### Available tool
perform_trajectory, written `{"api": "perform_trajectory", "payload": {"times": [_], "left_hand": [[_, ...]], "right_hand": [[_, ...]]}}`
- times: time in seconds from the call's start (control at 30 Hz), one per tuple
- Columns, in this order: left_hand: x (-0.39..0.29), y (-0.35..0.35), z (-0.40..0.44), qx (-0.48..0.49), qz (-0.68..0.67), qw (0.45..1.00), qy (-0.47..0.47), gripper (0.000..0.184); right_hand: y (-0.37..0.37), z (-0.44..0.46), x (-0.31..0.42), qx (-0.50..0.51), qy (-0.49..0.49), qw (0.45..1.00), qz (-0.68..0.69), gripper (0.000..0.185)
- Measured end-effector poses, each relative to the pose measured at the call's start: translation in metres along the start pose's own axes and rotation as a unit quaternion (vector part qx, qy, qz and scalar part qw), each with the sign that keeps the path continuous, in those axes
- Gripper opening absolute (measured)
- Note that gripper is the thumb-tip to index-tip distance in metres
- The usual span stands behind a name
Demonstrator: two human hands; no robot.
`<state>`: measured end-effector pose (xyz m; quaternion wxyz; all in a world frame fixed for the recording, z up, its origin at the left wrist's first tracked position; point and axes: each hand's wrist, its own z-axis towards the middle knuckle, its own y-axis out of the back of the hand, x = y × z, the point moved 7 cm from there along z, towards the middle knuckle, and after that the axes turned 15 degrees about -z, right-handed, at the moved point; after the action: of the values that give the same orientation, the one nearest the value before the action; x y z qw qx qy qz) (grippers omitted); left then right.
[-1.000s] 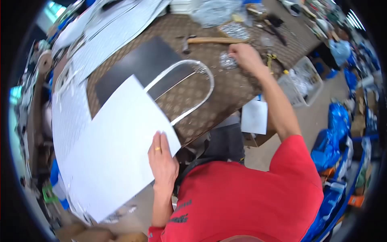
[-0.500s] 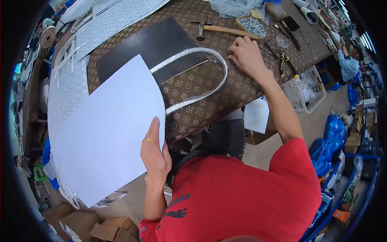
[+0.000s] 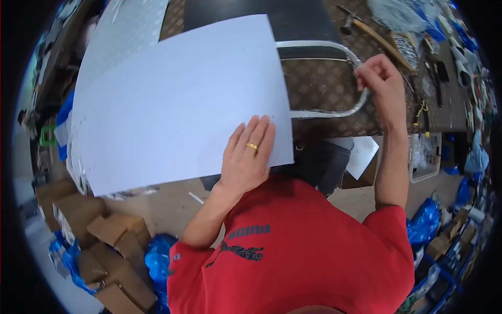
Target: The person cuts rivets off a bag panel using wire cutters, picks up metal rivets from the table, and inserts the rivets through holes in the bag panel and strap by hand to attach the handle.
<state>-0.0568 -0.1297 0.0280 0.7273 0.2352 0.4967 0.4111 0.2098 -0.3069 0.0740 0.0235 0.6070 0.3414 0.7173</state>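
Note:
A large white sheet (image 3: 178,104) lies over the left part of the patterned table (image 3: 314,89). My left hand (image 3: 248,152) rests on its lower right part, fingers stretched out, a gold ring on one. From the sheet's right edge sticks out a silvery looped strip (image 3: 319,113). At the right end of that loop is my right hand (image 3: 381,78), its thumb and fingertips pinched together; what they hold, if anything, is too small to name. A dark flat board (image 3: 261,6) lies behind the sheet.
A hammer (image 3: 379,41), a tray of small metal pieces (image 3: 405,49) and yellow-black pliers (image 3: 421,115) lie at the right. Below the table stand a white crate (image 3: 426,162) and, at lower left, cardboard boxes (image 3: 112,256) and blue bags (image 3: 159,259).
The camera view has turned. My right hand has moved from the table beside the metal pieces to the loop's end. My left hand still lies on the sheet, which now sits flatter.

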Motion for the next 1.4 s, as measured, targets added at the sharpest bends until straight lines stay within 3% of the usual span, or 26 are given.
{"api": "perform_trajectory", "payload": {"times": [0.07,0.1,0.17,0.33,0.47,0.57,0.7,0.97,1.27,1.37,1.4], "left_hand": [[-0.002,-0.001,-0.006,-0.009,0.007,1.0,-0.009,0.052],[-0.005,-0.001,-0.01,-0.011,0.008,1.0,-0.013,0.048],[-0.01,-0.001,-0.015,-0.015,0.008,1.0,-0.024,0.042],[-0.008,-0.001,-0.024,-0.039,-0.001,0.999,-0.017,0.039],[-0.009,-0.004,-0.027,-0.07,0.003,0.997,-0.028,0.039],[-0.011,-0.002,-0.027,-0.095,0.001,0.995,-0.043,0.038],[-0.011,0.0,-0.028,-0.109,0.001,0.993,-0.042,0.037],[-0.008,-0.004,-0.033,-0.119,-0.016,0.992,-0.044,0.036],[-0.009,-0.005,-0.033,-0.102,-0.013,0.993,-0.054,0.034],[-0.005,0.001,-0.026,-0.067,-0.049,0.996,-0.014,0.034],[-0.008,0.006,-0.023,-0.073,-0.057,0.995,-0.03,0.034]], "right_hand": [[-0.054,-0.024,0.02,0.134,-0.047,0.987,0.079,0.005],[-0.069,-0.031,0.026,0.143,-0.049,0.986,0.075,0.005],[-0.112,-0.048,0.037,0.289,-0.05,0.955,0.056,0.005],[-0.15,-0.056,0.053,0.399,-0.054,0.915,-0.024,0.004],[-0.161,-0.051,0.061,0.409,0.034,0.902,-0.132,0.004],[-0.165,-0.054,0.073,0.378,0.19,0.866,-0.268,0.008],[-0.171,-0.06,0.079,0.365,0.216,0.857,-0.293,0.009],[-0.182,-0.059,0.078,0.379,0.23,0.82,-0.362,0.009],[-0.176,-0.053,0.071,0.328,0.225,0.845,-0.358,0.015],[-0.124,-0.032,0.08,0.276,0.1,0.947,-0.131,0.015],[-0.106,-0.03,0.078,0.262,0.1,0.95,-0.142,0.015]]}}
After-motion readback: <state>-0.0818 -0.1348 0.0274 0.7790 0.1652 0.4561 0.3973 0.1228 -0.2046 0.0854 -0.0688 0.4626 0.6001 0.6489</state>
